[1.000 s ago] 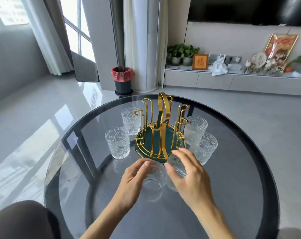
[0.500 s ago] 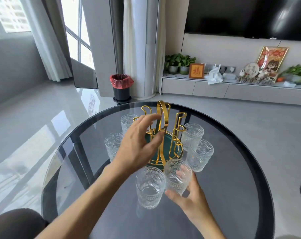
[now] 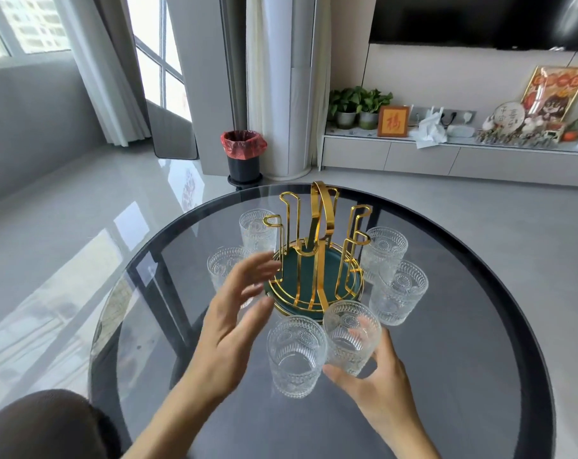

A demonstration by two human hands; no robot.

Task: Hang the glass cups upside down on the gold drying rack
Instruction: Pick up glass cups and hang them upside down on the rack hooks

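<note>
A gold drying rack (image 3: 317,256) with upright hooks and a green base stands mid-table with nothing hanging on it. Several patterned glass cups stand upright around it. My right hand (image 3: 377,376) wraps a cup (image 3: 352,336) just in front of the rack, on its right side. Another cup (image 3: 296,354) stands free beside it. My left hand (image 3: 231,323) hovers open, fingers spread and blurred, left of the rack and over a cup (image 3: 224,266). One cup (image 3: 256,228) is at the back left and two more (image 3: 383,250) (image 3: 398,291) are at the right.
The round dark glass table (image 3: 479,326) has a black rim. A dark rounded shape (image 3: 46,425) sits at the near left edge. Beyond the table are a black bin with a red bag (image 3: 243,154), a low TV cabinet (image 3: 446,157) with plants and ornaments, and curtains.
My left hand has dropped from the rack's hooks and pulled back to the left of the rack. My right hand stays on its cup. The view has tilted slightly.
</note>
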